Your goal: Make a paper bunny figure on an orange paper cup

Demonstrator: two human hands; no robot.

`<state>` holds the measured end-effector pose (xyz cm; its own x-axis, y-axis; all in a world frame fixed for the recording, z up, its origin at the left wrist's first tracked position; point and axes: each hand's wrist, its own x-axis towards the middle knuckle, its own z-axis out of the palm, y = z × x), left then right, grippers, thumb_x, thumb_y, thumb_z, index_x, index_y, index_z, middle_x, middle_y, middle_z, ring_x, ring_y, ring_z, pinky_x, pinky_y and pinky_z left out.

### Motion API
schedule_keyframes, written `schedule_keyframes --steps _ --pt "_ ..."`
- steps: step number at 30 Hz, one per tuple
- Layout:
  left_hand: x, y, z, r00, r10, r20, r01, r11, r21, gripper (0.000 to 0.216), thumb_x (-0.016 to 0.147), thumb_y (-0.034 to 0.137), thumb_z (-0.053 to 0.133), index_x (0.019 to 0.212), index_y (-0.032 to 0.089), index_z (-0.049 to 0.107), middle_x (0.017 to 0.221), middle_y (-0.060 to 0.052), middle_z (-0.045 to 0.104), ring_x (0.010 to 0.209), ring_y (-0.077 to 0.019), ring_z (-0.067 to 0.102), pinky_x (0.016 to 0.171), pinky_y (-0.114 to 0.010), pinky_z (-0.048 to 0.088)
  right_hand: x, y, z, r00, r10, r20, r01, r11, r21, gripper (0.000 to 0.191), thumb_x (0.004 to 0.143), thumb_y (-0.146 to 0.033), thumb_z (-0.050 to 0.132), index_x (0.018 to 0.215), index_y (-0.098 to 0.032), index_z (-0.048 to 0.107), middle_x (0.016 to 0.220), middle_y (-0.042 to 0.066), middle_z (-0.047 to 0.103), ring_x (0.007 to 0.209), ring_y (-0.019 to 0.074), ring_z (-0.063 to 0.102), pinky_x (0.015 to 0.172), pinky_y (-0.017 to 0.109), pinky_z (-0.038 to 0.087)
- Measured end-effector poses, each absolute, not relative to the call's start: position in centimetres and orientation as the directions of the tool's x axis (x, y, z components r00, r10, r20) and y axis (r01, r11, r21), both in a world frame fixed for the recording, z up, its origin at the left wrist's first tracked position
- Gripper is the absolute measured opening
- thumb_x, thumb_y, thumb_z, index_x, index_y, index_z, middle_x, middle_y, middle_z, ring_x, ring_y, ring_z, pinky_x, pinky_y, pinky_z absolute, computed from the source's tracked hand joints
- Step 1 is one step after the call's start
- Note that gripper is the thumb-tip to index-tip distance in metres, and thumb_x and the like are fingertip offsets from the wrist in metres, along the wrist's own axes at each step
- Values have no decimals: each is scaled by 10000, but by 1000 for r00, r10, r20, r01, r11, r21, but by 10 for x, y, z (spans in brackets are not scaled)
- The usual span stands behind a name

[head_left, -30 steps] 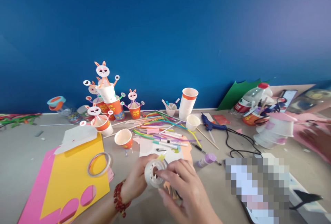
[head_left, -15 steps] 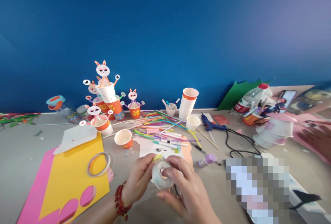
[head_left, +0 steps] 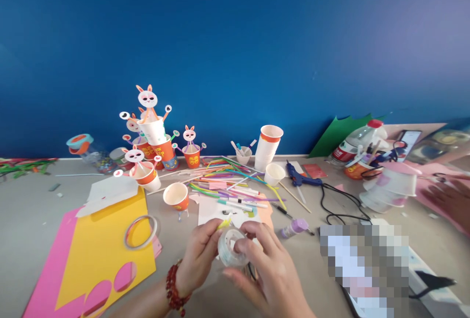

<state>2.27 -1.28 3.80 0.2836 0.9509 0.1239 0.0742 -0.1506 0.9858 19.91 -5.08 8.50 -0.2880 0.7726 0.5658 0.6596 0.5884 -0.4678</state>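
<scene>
My right hand (head_left: 273, 266) grips a roll of clear tape (head_left: 226, 252), with a finger in its core. My left hand (head_left: 200, 249), with a red bead bracelet (head_left: 176, 286) at the wrist, is pinched against the far left side of the roll. A small yellow piece (head_left: 224, 223) sticks out at its fingertips; I cannot make out its kind. White paper (head_left: 205, 210) lies just beyond my hands. A glue stick (head_left: 294, 227) with a purple cap lies to the right of them.
Paper cups with rabbit figures (head_left: 147, 134) stand at the back left. Coloured pipe cleaners (head_left: 220, 176) and markers lie mid-table. A blue glue gun (head_left: 301, 177) trails a black cord (head_left: 330, 200). Yellow paper (head_left: 110, 239) lies left. Another person's hand (head_left: 450, 198) rests on pink paper at right.
The tape roll has moved very slightly to the right, together with both of my hands. My grip looks the same.
</scene>
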Motion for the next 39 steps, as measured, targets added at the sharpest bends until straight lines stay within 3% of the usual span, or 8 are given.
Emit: schedule_keyframes --steps 5,10,26,39 --pt "19 -11 39 229 973 19 -11 -17 1000 354 981 459 444 938 157 624 600 13 565 454 -65 340 431 -184 244 204 -52 84 -234 789 568 711 537 -454 191 909 -396 604 914 -207 581 975 100 580 819 222 604 649 304 522" --pt "18 -11 43 210 977 31 -40 -23 999 356 974 464 464 939 151 631 604 -2 592 451 -56 350 432 -186 241 206 -52 84 -213 808 550 738 502 -452 173 904 -379 607 895 -209 578 913 79 575 776 221 583 631 312 505" --pt "23 -12 32 233 972 -31 -139 65 988 334 971 435 491 871 148 629 574 7 598 420 -42 376 410 -175 253 204 -45 83 -177 825 537 728 477 -492 172 893 -374 629 932 -215 578 1014 94 604 905 241 626 728 329 518" --pt "27 -15 40 289 953 -90 -197 151 969 389 943 500 459 838 152 598 523 1 604 364 -55 367 385 -181 234 205 -35 88 -204 870 448 763 428 -485 230 923 -409 571 824 -208 519 823 41 573 751 210 578 646 309 434"
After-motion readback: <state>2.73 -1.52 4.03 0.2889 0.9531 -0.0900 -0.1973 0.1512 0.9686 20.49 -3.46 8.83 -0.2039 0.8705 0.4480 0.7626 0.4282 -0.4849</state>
